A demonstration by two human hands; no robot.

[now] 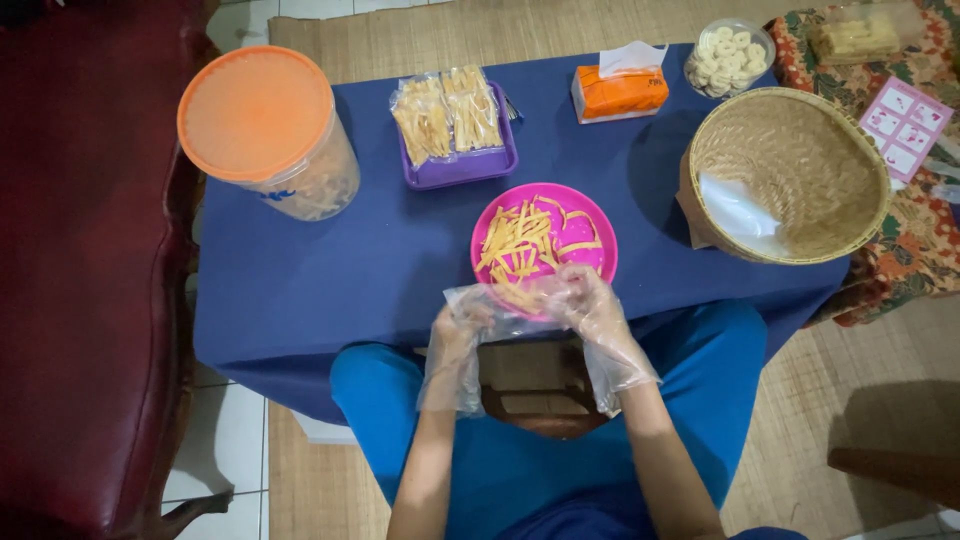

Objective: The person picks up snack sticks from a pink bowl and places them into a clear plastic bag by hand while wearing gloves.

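Both my hands wear loose clear plastic gloves. My left hand [460,335] and my right hand [590,305] hold a small clear plastic bag [510,305] between them at the near edge of the blue table [350,260]. The bag hangs just in front of a pink plate [590,225] covered with thin yellow snack sticks [520,245]. A few sticks seem to lie inside the bag.
A big clear tub with an orange lid [262,125] stands far left. A purple tray [465,165] holds filled snack bags [445,115]. An orange tissue box [620,90], a round tub of pale snacks [730,58] and a tilted woven basket [790,175] are at right. A red chair [90,270] is at left.
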